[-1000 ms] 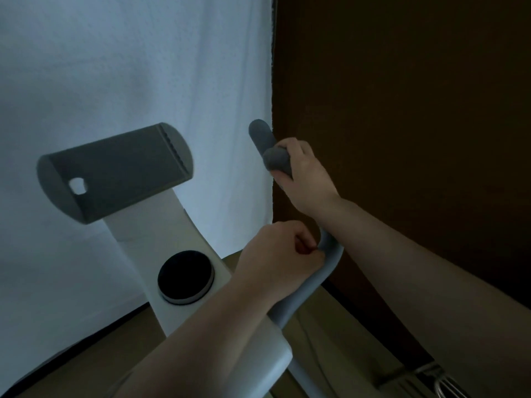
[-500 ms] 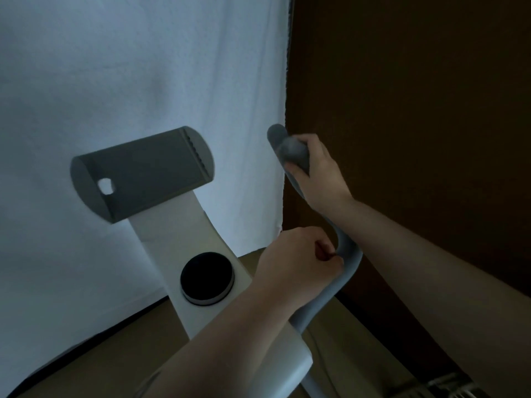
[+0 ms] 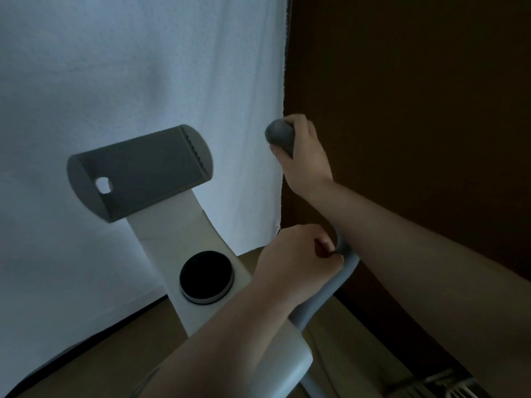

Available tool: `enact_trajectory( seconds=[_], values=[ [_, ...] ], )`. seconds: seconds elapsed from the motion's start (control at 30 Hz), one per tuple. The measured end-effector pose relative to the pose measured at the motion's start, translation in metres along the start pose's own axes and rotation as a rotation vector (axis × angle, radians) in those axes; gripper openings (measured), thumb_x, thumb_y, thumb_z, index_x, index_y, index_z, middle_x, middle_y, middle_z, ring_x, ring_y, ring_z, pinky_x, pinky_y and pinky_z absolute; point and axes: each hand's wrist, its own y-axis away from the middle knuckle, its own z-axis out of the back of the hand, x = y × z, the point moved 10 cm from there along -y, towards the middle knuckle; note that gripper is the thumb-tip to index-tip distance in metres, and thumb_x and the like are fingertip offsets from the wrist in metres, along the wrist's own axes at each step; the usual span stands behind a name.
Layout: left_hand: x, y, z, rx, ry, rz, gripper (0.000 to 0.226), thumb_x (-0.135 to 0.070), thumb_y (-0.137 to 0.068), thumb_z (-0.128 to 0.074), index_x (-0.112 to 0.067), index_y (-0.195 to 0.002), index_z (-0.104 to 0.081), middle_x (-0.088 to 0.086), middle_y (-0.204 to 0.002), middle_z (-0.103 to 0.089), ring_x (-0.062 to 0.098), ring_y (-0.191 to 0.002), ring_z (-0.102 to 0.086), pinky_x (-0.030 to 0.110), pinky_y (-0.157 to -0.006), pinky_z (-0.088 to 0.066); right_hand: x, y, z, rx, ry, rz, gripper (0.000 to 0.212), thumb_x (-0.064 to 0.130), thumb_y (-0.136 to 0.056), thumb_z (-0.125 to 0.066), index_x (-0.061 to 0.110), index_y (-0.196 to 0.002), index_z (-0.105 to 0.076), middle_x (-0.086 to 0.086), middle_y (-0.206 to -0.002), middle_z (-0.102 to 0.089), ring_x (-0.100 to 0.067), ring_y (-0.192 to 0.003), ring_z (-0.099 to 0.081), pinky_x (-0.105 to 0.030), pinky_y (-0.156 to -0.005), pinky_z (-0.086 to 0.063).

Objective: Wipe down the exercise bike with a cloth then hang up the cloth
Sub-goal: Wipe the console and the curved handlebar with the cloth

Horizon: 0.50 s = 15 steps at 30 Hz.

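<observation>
The exercise bike has a white column (image 3: 172, 225), a grey tablet holder (image 3: 140, 173), a round black knob (image 3: 206, 275) and a curved grey handlebar (image 3: 324, 294). My right hand (image 3: 304, 159) grips a grey wad, apparently the cloth (image 3: 280, 136), over the handlebar's upper tip, which is hidden under it. My left hand (image 3: 298, 254) is curled round the handlebar's lower bend. My right forearm crosses above it and hides the stretch of bar between the hands.
A white curtain (image 3: 129, 67) hangs behind the bike on the left. A dark brown wall (image 3: 416, 96) fills the right. Wooden floor (image 3: 359, 340) lies below, with a wire rack (image 3: 448, 384) at the lower right corner.
My right hand has slid up the handlebar with the grey wad and now covers the tip that showed before. My left hand stays on the bend.
</observation>
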Motion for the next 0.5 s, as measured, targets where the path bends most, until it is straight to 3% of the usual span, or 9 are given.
enact_trajectory(
  seconds=[0.13, 0.23, 0.37, 0.5],
  values=[
    [-0.001, 0.000, 0.001, -0.020, -0.031, -0.006, 0.011, -0.038, -0.085, -0.060, -0.028, -0.088, -0.065, -0.009, -0.080, -0.066, 0.004, -0.074, -0.060, 0.017, -0.067, -0.047, -0.019, 0.038, 0.004, 0.139, 0.152, -0.009, 0.044, 0.022, -0.091, -0.062, 0.017, -0.129, -0.040, 0.001, -0.143, -0.036, -0.027, -0.110, -0.060, -0.035, -0.085, -0.055],
    [-0.002, 0.000, 0.000, -0.019, -0.034, -0.004, 0.013, -0.038, -0.085, -0.061, -0.025, -0.086, -0.066, -0.007, -0.079, -0.067, 0.006, -0.073, -0.060, 0.020, -0.067, -0.047, -0.025, 0.060, 0.010, 0.216, 0.309, 0.003, 0.039, 0.024, -0.091, -0.063, 0.017, -0.123, -0.042, 0.001, -0.138, -0.038, -0.025, -0.103, -0.061, -0.037, -0.081, -0.056],
    [-0.003, 0.001, 0.003, -0.029, -0.028, -0.008, 0.011, -0.037, -0.083, -0.061, -0.027, -0.085, -0.064, -0.008, -0.079, -0.066, 0.005, -0.073, -0.060, 0.022, -0.066, -0.049, -0.027, 0.032, 0.024, 0.116, -0.018, -0.140, 0.039, 0.024, -0.091, -0.063, 0.019, -0.123, -0.041, 0.004, -0.125, -0.049, -0.015, -0.111, -0.054, -0.033, -0.092, -0.050],
    [-0.005, 0.002, 0.003, -0.005, -0.009, -0.008, 0.010, -0.039, -0.083, -0.062, -0.030, -0.087, -0.063, -0.013, -0.080, -0.065, 0.000, -0.074, -0.060, 0.022, -0.068, -0.052, -0.008, -0.032, 0.005, 0.126, -0.185, -0.112, 0.045, 0.020, -0.093, -0.061, 0.020, -0.134, -0.041, -0.003, -0.132, -0.050, -0.017, -0.120, -0.050, -0.031, -0.101, -0.044]
  ],
)
